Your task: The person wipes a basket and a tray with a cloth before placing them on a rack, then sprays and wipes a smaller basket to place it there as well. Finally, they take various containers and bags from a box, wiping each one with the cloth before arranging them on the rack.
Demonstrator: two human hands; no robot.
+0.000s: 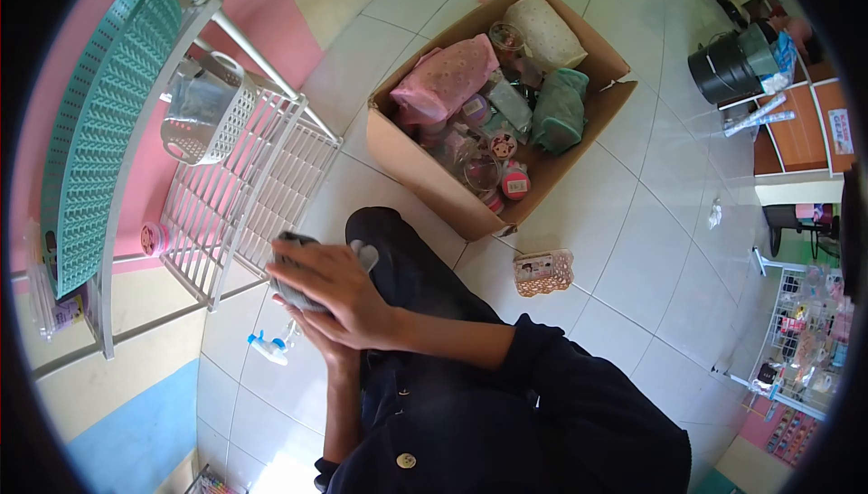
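Note:
A dark grey, soft-looking item [287,288] lies between my two hands, above my bent leg. My right hand [339,291] covers it from above, its fingers laid across it. Below, my left hand [318,331] cups the same item, with most of its fingers hidden. A pale grey rounded piece [364,254] sticks out beside my right hand; whether it belongs to the item I cannot tell.
A cardboard box [407,169] with pouches and round containers stands ahead. At left is a white wire rack [271,164] with a white basket [226,114] and a teal basket [113,132]. A small pinkish basket [542,273] and a blue-white spray nozzle [269,347] lie on the tiles.

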